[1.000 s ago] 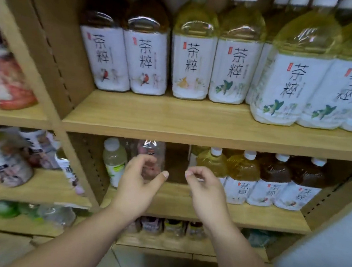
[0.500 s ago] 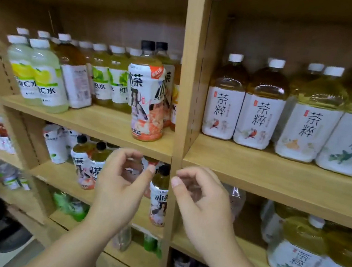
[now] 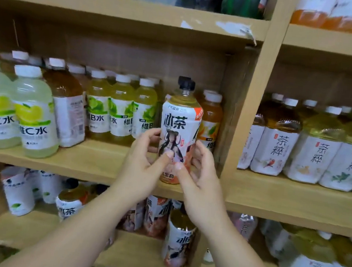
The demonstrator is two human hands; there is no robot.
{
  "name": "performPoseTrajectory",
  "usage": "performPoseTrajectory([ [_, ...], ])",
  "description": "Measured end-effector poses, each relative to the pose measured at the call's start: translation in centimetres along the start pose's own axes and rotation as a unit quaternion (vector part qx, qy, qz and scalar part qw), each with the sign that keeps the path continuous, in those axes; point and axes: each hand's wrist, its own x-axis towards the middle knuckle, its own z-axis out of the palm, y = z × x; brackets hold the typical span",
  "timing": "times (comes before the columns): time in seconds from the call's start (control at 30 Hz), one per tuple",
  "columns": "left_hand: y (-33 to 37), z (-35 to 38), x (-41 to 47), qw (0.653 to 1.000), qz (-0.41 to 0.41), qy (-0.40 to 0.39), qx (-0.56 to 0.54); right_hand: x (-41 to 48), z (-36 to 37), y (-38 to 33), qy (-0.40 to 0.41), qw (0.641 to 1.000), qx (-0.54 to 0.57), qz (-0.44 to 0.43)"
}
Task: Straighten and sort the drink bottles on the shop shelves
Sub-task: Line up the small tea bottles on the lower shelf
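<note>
Head view: wooden shelving (image 3: 119, 10) fills the frame, split into two bays by an upright post (image 3: 249, 119). Middle shelf board (image 3: 92, 163) of the left bay carries mixed drinks. Right bay: row of white-label tea bottles (image 3: 319, 158), upright, packed side by side. Left bay, far left: two pale lemon drink bottles (image 3: 34, 115) at the front, touching. Next to them is a brown bottle (image 3: 68, 108) with its label back facing out, then a row of lime-label bottles (image 3: 120, 113) set further back. An orange-label bottle (image 3: 211, 120) stands against the post, partly hidden. Lower shelf: more iced tea bottles (image 3: 178, 239), some tilted, not lined up. The iced tea bottle (image 3: 180, 129) is upright at the front edge of the middle board, just left of the post, front of the label facing out. Can't tell if its base sits on the board or is slightly lifted. Both hands hold it low on the label. Left hand (image 3: 143, 160) wraps its left side, thumb on the front. Right hand (image 3: 198, 175) wraps its right side, thumb on the front. Black cap (image 3: 186, 83) on top.
</note>
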Motion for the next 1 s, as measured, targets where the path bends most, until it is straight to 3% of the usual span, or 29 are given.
performPoseTrajectory([
  [0.07, -1.5, 0.0, 0.3, 1.000, -0.002, -0.019, 0.005, 0.9, 1.1, 0.5, 0.013, 0.998, 0.048, 0.041],
  [0.17, -2.4, 0.3, 0.2, 0.999, -0.005, -0.051, 0.012, 1.5, 1.9, 0.7, 0.034, 0.998, 0.030, 0.045],
  [0.63, -2.6, -2.2, 0.8, 0.986, -0.021, -0.123, -0.114, 1.2, 1.3, 0.1, -0.014, 0.996, 0.062, 0.055],
  [0.87, -0.5, -4.7, -1.6, 0.976, -0.018, -0.151, -0.153, -2.4, 1.1, -1.6, -0.017, 0.994, 0.096, 0.049],
  [1.0, 0.6, -6.4, -3.6, 0.967, -0.021, -0.194, -0.166, -5.4, 0.9, -1.6, -0.061, 0.985, 0.147, 0.067],
])
